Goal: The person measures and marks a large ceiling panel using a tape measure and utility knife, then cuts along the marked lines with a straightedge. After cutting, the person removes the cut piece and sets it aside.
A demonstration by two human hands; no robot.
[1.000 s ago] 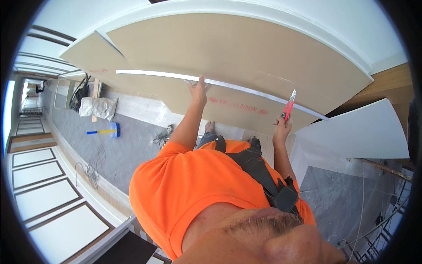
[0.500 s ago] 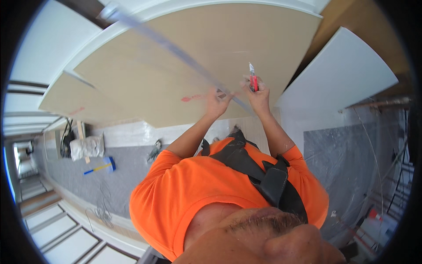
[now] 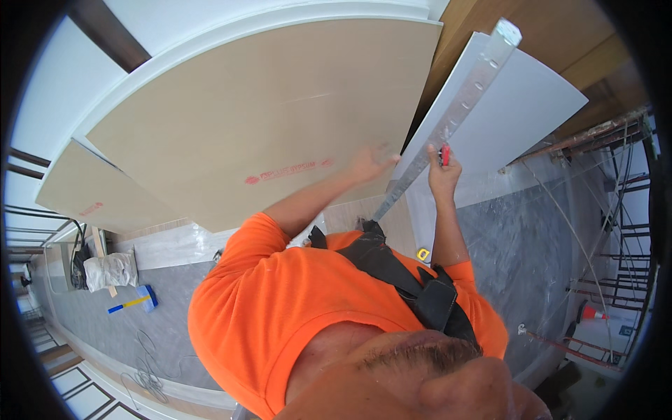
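In my right hand (image 3: 444, 173) is a red utility knife (image 3: 445, 155), the fingers closed round it. The same hand rests against a long metal straightedge (image 3: 458, 98), which slants from low by my body up across a white panel (image 3: 528, 98). My left hand (image 3: 372, 164) is beside the right edge of a large beige gypsum board (image 3: 280, 105) with red print. Motion smears its fingers, so their grip cannot be made out.
A yellow tape measure (image 3: 423, 254) lies on the floor beside me. On the left are a blue broom head with a yellow handle (image 3: 143, 299), a wrapped bag (image 3: 112, 269) and loose cable (image 3: 147, 374). Metal scaffolding (image 3: 630, 245) stands at the right.
The straightedge has swung from leaning left to leaning right, off the beige board and over the white panel. My left hand has left it, and the right hand now touches it.
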